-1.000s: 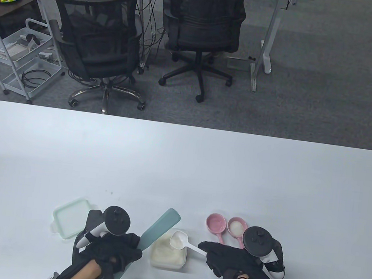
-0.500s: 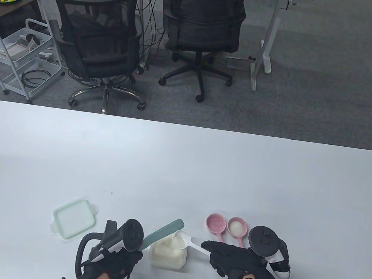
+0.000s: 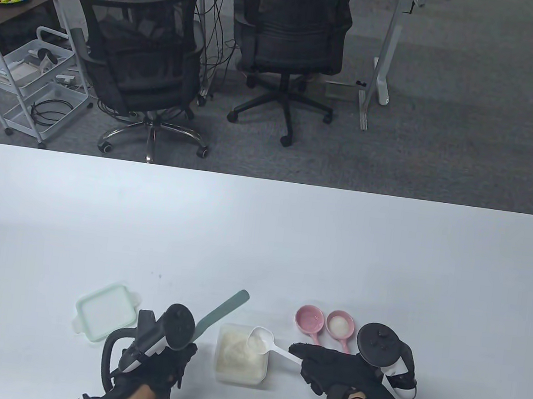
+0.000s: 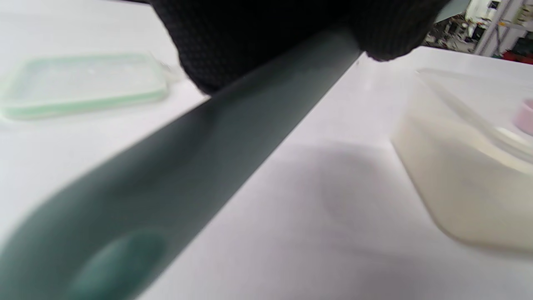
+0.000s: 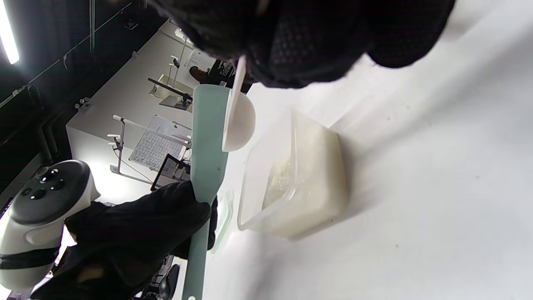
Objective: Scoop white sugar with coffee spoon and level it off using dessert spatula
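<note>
From my station the white worktop (image 3: 262, 237) fills the lower half of the table view, and everything I care about is bunched at its 6 o'clock edge. The clear sugar container (image 3: 241, 361) sits open between my hands, its pale green lid (image 3: 106, 312) parked at 9 o'clock of it, out of the way, I judge. At 2 o'clock of the container lie two pink measuring spoons (image 3: 324, 325), one holding something white. My left hand (image 3: 156, 369) has its grip clenched around the grey-green dessert spatula (image 3: 221, 313), blade angled toward 1 o'clock and clear of the container, ready, I'd say, for a pass. My right hand (image 3: 338, 371) pinches the handle of the white coffee spoon (image 3: 262, 341), its bowl held over the container's 2 o'clock corner so any swept-off sugar should drop back in. The sugar (image 5: 304, 175) looks fine, white and lumpy; the spoon's fill appears roughly level, though I cannot be sure.
</note>
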